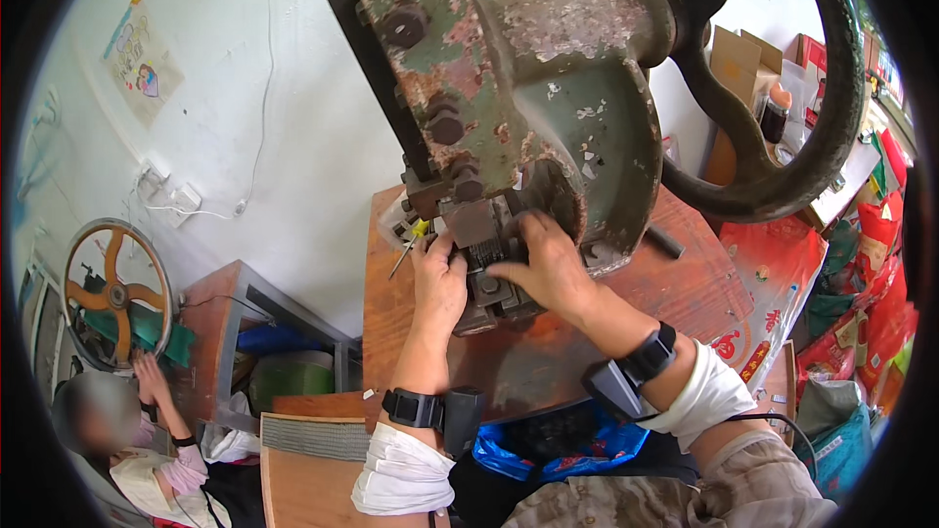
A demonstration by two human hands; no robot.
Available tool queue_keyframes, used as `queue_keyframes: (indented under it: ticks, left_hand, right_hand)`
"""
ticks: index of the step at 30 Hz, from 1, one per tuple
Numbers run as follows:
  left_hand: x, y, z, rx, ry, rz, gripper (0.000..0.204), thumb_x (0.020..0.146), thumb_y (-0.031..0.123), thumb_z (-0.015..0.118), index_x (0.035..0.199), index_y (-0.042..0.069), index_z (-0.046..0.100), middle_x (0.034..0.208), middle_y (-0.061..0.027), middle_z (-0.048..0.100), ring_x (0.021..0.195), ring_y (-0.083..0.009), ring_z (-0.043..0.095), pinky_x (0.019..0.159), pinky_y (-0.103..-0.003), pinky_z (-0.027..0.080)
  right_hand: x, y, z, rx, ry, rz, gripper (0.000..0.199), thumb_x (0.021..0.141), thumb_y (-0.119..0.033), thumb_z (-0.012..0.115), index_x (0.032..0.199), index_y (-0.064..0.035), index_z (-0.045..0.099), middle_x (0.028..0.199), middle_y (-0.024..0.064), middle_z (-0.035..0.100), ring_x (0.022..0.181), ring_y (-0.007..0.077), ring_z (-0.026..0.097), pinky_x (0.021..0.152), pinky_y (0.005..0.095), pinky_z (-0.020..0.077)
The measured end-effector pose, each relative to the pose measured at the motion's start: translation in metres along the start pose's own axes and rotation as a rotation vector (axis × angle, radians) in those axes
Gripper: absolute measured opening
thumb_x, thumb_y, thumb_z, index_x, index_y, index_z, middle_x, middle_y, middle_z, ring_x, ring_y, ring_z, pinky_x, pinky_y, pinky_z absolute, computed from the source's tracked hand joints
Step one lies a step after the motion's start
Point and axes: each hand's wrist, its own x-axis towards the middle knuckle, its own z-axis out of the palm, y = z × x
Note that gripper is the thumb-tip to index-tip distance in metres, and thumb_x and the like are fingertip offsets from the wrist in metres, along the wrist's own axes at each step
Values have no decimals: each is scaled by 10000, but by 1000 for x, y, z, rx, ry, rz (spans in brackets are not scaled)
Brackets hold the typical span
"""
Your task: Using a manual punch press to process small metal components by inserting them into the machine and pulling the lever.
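A heavy, worn green hand press (587, 127) stands on a reddish wooden table in front of me. Its ram block (470, 225) hangs over a dark metal die (489, 288) bolted to the base. My left hand (440, 279) is at the die's left side, fingers bent and close together; what they hold, if anything, is hidden. On the die's right side, my right hand (550, 259) has its thumb stretched out apart from the fingers, with nothing seen in it. A screwdriver with a yellow handle (421, 229) lies just beyond my left hand.
The press's large handwheel (831, 137) arches over the right side. A dark rod (665, 242) lies on the table (606, 303). A blue bag (558, 445) with dark contents sits at my lap. Red bags (880, 254) crowd the right. Another person (156, 450) works at the lower left beside a second wheel (117, 295).
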Motion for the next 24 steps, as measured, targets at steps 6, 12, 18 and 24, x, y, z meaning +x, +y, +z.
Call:
queue_keyframes:
  ticks: [6, 12, 18, 24]
  left_hand:
    - [-3, -5, 0, 9, -10, 13, 403, 780, -5, 533, 1171, 74, 590, 1124, -213, 479, 1068, -339, 471, 953, -382, 382]
    - [-2, -2, -2, -30, 10, -65, 402, 812, 48, 562, 1201, 145, 586, 1134, -173, 537, 1159, -308, 447, 980, -449, 333]
    - [-4, 3, -4, 126, -70, -77, 332, 856, 161, 547, 1186, 182, 579, 1216, -171, 503, 1217, -312, 391, 966, -630, 209]
    - [-1, -7, -2, 132, -76, -184, 377, 851, 168, 542, 1228, 180, 549, 1267, -206, 432, 1249, -356, 360, 965, -669, 188]
  right_hand:
    - [13, -16, 7, -52, -52, 144, 669, 542, -265, 849, 1061, 40, 558, 1027, 192, 571, 982, 367, 561, 840, 404, 466]
    - [13, -9, 12, -39, -105, 176, 649, 579, -302, 823, 1086, -6, 546, 1090, 183, 548, 1026, 363, 531, 868, 418, 453]
    - [2, -1, -2, 82, -102, 127, 631, 607, -252, 816, 1128, -8, 556, 1111, 171, 545, 1041, 349, 536, 879, 401, 451]
    - [7, -8, 3, 81, -91, 129, 629, 612, -262, 813, 1129, -9, 560, 1107, 167, 541, 1039, 341, 537, 872, 397, 455]
